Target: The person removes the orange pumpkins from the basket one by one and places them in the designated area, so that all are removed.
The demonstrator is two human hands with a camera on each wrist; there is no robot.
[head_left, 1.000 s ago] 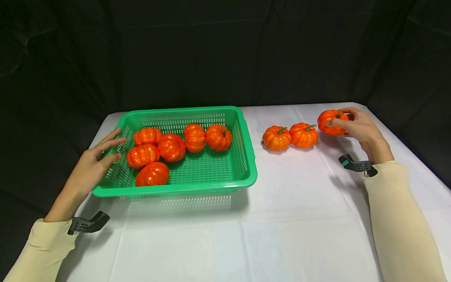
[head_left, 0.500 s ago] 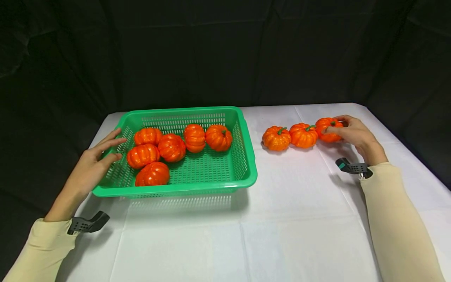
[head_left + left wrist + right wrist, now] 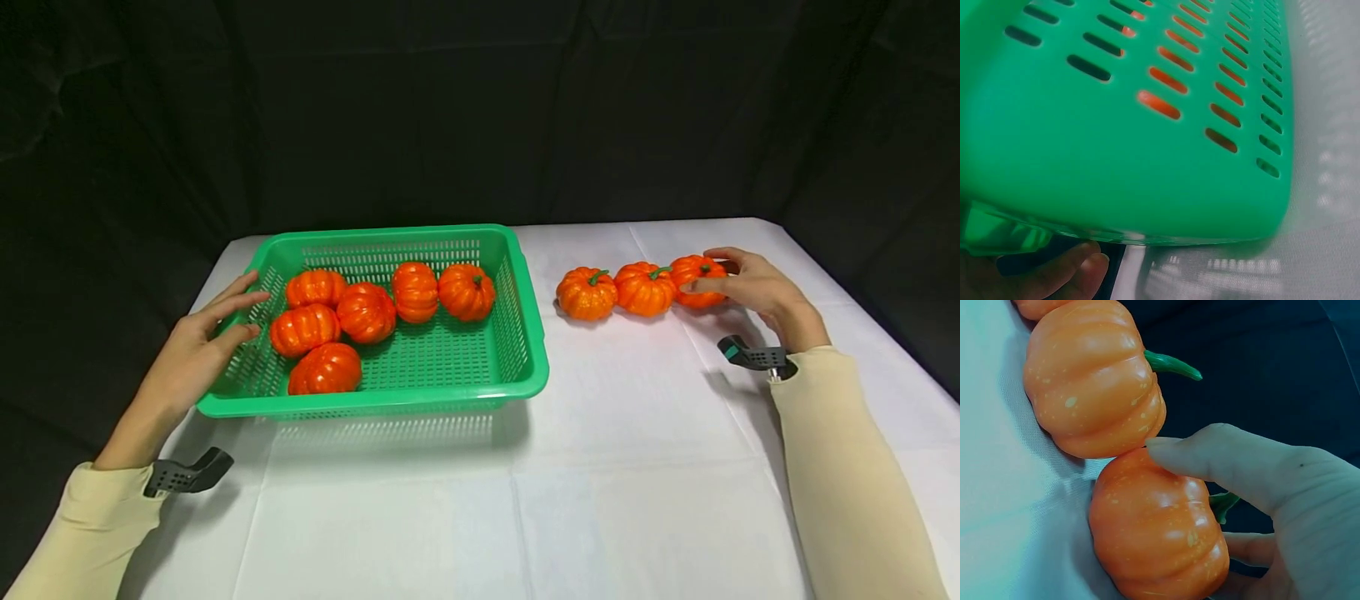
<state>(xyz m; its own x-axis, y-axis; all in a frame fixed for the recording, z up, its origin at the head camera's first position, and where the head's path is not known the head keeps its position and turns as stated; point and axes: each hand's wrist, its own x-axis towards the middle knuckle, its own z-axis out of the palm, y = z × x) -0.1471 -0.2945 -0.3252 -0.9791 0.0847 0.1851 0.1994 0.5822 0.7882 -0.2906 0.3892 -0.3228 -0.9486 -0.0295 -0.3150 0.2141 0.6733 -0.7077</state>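
Three small orange pumpkins touch side by side in a row on the white cloth. My right hand (image 3: 761,287) holds the rightmost pumpkin (image 3: 697,279), its thumb on the near side and the other fingers behind, partly hidden. The middle pumpkin (image 3: 1094,378), with a green stem, touches the held one in the right wrist view. At the row's left end sits another pumpkin (image 3: 587,293). My left hand (image 3: 187,354) rests at the left rim of a green slotted basket (image 3: 442,397), fingers spread and loosely extended. Several redder pumpkins (image 3: 366,312) lie inside the basket.
The white cloth (image 3: 615,483) covers the table, and a dark drape (image 3: 480,117) hangs behind and at both sides. The basket's right wall stands a little left of the pumpkin row. Each wrist bears a black camera mount (image 3: 191,473).
My right hand has lowered the rightmost pumpkin onto the cloth and brought it against the middle one. The left hand and the basket have stayed in place.
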